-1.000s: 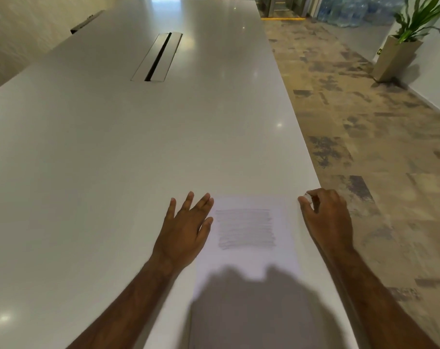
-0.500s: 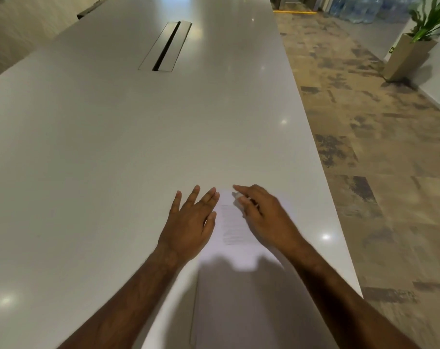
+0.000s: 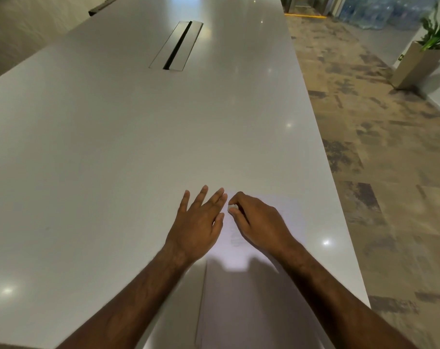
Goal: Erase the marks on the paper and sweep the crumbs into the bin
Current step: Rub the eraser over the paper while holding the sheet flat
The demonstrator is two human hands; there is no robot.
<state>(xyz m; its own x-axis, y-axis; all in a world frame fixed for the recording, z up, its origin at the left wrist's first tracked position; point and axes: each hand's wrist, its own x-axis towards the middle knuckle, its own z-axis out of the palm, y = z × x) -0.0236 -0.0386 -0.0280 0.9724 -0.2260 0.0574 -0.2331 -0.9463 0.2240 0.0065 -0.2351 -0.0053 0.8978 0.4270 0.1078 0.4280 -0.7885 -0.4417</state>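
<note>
One paper [image 3: 286, 217] lay on the surface [image 3: 113, 147]; left hand [image 3: 201, 222] pressed flat, fingers spread; right hand [image 3: 257, 222] fingers pinched one eraser [image 3: 232, 207].

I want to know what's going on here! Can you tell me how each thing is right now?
left hand: flat, fingers spread, pressing the paper's left edge
right hand: pinching the eraser
eraser: held at the paper's top left
paper: flat on the table, faint marks left
table: holding the paper
</note>
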